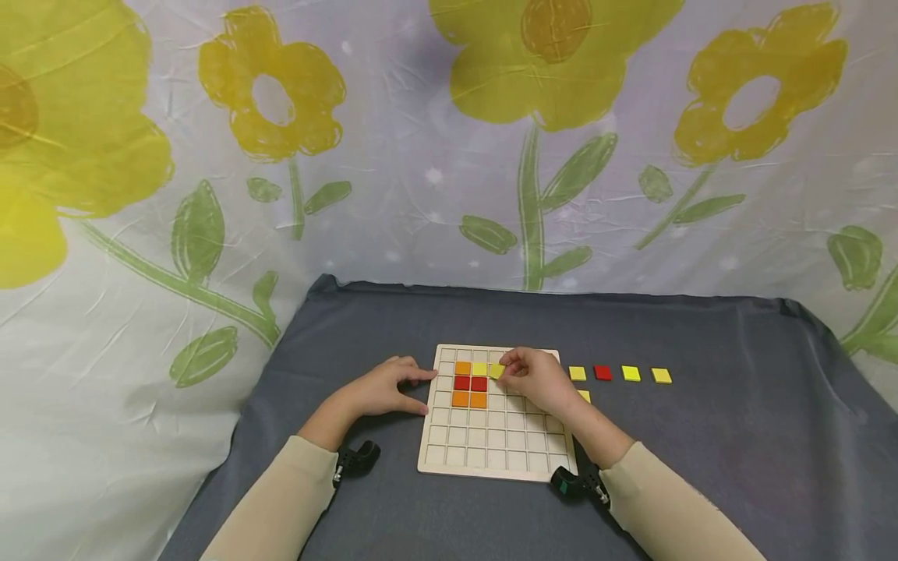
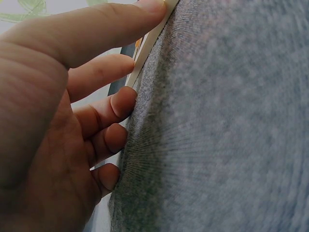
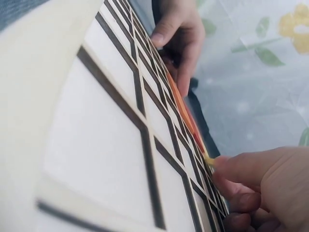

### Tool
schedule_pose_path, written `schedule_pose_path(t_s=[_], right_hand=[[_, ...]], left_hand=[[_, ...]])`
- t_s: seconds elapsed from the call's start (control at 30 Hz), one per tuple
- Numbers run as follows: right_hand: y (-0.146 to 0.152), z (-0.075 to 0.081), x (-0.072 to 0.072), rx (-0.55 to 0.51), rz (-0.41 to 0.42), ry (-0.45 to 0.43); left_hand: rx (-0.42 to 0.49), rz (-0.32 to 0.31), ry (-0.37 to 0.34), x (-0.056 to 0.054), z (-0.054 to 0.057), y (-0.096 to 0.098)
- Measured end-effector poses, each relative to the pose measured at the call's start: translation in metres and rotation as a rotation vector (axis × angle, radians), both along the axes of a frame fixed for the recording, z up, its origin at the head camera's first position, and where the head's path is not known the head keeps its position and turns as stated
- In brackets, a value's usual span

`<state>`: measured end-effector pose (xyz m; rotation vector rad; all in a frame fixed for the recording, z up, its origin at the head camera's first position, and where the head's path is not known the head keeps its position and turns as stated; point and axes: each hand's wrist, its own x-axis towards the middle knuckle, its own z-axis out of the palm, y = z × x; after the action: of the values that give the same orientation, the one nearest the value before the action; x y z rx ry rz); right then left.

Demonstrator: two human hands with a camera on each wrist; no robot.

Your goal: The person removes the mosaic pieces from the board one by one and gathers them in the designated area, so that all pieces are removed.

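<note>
A pale wooden grid board (image 1: 515, 440) lies on the dark cloth in the head view. My right hand (image 1: 539, 380) pinches a small yellow square tile (image 1: 496, 371) between thumb and forefinger, over the board's second row. Left of that tile sit a yellow tile (image 1: 479, 368) and an orange tile (image 1: 463, 368). Below them come two red tiles (image 1: 479, 383), then two orange tiles (image 1: 478, 400). At the board's left edge, my left hand (image 1: 384, 386) touches the frame with thumb and forefinger, the fingers extended. The right wrist view shows the yellow tile's edge (image 3: 209, 161) at the fingertips.
Right of the board, a row of loose tiles lies on the grey cloth (image 1: 708, 452): yellow (image 1: 577, 373), red (image 1: 602, 372) and more yellow (image 1: 631, 374). Another yellow tile (image 1: 585, 396) is partly hidden by the right arm. A flowered curtain (image 1: 393, 195) hangs behind.
</note>
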<state>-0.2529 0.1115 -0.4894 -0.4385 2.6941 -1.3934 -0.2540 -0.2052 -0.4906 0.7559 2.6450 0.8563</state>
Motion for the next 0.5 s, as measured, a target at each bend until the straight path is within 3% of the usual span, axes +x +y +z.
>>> schedule_pose_path(t_s=[0.5], right_hand=[[-0.0053,-0.0027,0.0002,0.032,-0.055,0.031]], left_hand=[[0.007,0.007,-0.012,0.0005,0.0009,0.0007]])
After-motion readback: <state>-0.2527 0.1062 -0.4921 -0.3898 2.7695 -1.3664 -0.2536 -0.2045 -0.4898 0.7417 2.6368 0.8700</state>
